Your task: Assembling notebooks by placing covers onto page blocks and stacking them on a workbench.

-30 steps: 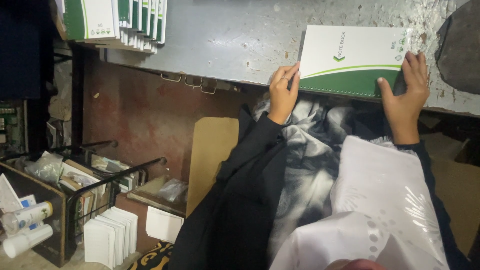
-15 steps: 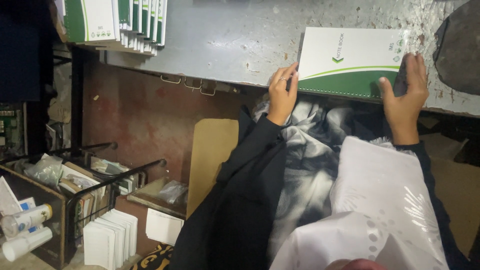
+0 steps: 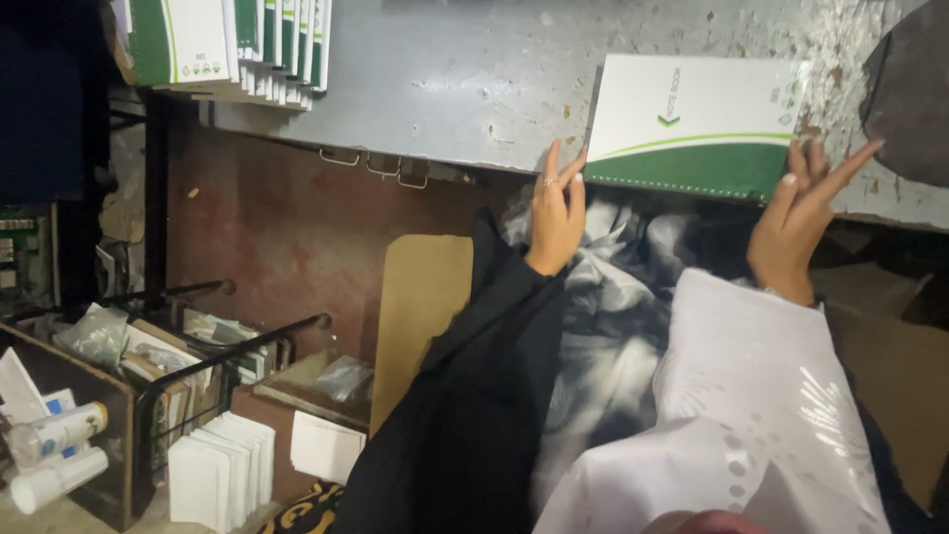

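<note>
White punched paper [image 3: 751, 396] fills the lower right of the frame, lying on the person's lap beside a black sleeve [image 3: 474, 396] that runs up through the middle. Above it, the left hand [image 3: 556, 213] sits at the left edge of a spiral notebook [image 3: 692, 119], fingers pressed together and pointing up, fingertips just at the cover's lower left corner. The right hand [image 3: 796, 222] is at the notebook's lower right, fingers spread and lifted, pinching nothing; whether they touch the cover I cannot tell.

The white-and-green notebook lies flat in the upper right of the frame, its spiral edge overhanging the near rim of the grey metal worktop [image 3: 445, 89]. To handle it well here, I judge both hands should press evenly on the two short edges, keeping the cover square and the coil clear of the rim so it does not snag or tip off.

Open room lies to the left of the notebook, a bare scuffed stretch up to a stack of notebooks [image 3: 247, 44] in the upper left. A dark rounded object [image 3: 909, 94] crowds the upper right corner. Lower left, a crate of bottles and card stacks [image 3: 217, 475] stands well apart.
</note>
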